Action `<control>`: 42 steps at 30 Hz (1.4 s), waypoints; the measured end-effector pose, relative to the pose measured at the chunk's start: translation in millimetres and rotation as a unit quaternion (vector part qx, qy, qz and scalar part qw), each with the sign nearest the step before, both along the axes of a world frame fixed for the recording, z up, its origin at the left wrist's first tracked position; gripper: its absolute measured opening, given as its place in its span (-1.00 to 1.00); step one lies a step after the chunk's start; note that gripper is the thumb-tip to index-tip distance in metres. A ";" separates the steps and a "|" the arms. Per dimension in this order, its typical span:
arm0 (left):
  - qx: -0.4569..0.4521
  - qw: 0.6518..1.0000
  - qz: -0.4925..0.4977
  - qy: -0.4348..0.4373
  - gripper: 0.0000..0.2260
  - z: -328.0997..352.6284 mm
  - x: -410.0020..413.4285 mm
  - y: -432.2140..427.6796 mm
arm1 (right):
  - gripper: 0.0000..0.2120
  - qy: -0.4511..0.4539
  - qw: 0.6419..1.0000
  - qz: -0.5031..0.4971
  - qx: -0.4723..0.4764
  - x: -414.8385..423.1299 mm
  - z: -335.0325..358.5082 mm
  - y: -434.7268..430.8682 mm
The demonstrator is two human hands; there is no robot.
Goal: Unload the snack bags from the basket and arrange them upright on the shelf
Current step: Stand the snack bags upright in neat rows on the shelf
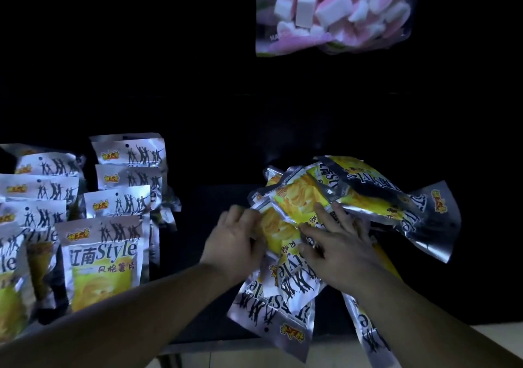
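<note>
Several silver and yellow snack bags (102,257) stand upright in rows on the dark shelf (203,203) at the left. A loose pile of the same snack bags (368,195) lies flat and jumbled at the centre right. My left hand (235,240) grips the left edge of a bag in the pile. My right hand (336,243) rests fingers spread on top of the pile, pressing on a bag. The basket is not visible in the dark.
A bag of pink and white marshmallows (331,10) hangs or stands on a higher level at the upper right. The shelf's front edge (215,348) runs along the bottom, with pale floor (498,336) beyond it at the lower right. Most surroundings are black.
</note>
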State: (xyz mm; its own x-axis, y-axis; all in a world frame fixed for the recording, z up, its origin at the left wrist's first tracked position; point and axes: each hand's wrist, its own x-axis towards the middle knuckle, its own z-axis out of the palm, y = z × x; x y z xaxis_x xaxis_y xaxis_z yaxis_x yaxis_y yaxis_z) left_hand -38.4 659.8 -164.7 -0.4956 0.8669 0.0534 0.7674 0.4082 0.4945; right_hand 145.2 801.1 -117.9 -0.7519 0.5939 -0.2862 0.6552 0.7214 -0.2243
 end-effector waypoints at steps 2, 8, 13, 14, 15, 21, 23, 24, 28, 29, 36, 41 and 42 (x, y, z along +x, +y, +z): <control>-0.062 0.998 -0.002 -0.013 -0.43 -2.8 -13.8 8.4 | -0.61 0.011 1.000 -0.014 0.014 1.2 1.5 0.6; -0.072 0.994 -0.001 -0.084 -0.26 -9.6 -12.1 12.5 | -0.58 0.017 0.998 -0.055 0.034 -3.5 2.8 5.7; -0.128 0.985 -0.009 -0.114 -0.15 1.5 -15.2 -4.5 | -0.57 -0.003 0.997 -0.056 0.062 -9.5 -2.2 9.5; -0.136 0.985 -0.013 -0.107 -0.17 1.8 -17.4 -11.1 | -0.56 -0.008 0.996 -0.058 0.067 -11.8 -2.8 9.8; -0.145 0.984 -0.007 -0.101 -0.21 3.4 -20.5 -18.6 | -0.56 -0.012 0.996 -0.059 0.071 -14.7 -2.6 9.5; -0.115 0.979 0.126 -0.110 -0.50 16.5 -49.8 -68.7 | -0.61 0.031 0.988 -0.044 0.142 -41.5 29.5 0.1; -0.058 0.961 0.208 -0.170 -0.62 24.4 -55.5 -77.3 | -0.73 0.141 0.979 -0.031 0.142 -53.3 45.9 -3.6; -0.019 0.944 0.247 -0.219 -0.67 29.0 -56.6 -79.9 | -0.75 0.201 0.974 -0.027 0.101 -59.6 53.1 -7.4; 0.093 0.886 0.296 -0.343 -0.81 44.6 -36.7 -78.8 | -0.61 0.308 0.923 -0.046 -0.225 -81.0 69.9 -46.6; 0.117 0.873 0.300 -0.366 -0.82 46.3 -30.0 -75.8 | -0.58 0.306 0.909 -0.053 -0.278 -86.3 69.1 -59.1; 0.161 0.832 0.279 -0.452 -0.82 32.2 -11.2 -57.8 | -0.63 0.374 0.833 -0.224 -0.341 -126.7 33.6 -100.4; 0.075 0.910 0.185 -0.363 -0.53 9.6 -19.9 -58.1 | -0.47 0.347 0.856 -0.253 -0.286 -152.1 21.4 -79.7; 0.063 0.917 0.178 -0.350 -0.52 9.4 -23.3 -57.9 | -0.52 0.344 0.855 -0.261 -0.285 -158.6 17.8 -74.3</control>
State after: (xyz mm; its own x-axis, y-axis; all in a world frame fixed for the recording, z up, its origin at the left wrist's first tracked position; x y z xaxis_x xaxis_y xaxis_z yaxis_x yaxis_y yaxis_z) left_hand -61.7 601.9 -155.2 -0.6966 0.6530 -0.2974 0.0728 0.4766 0.8761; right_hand -13.4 726.7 -100.1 -0.5332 0.8118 -0.2379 0.4258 0.0145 -0.9047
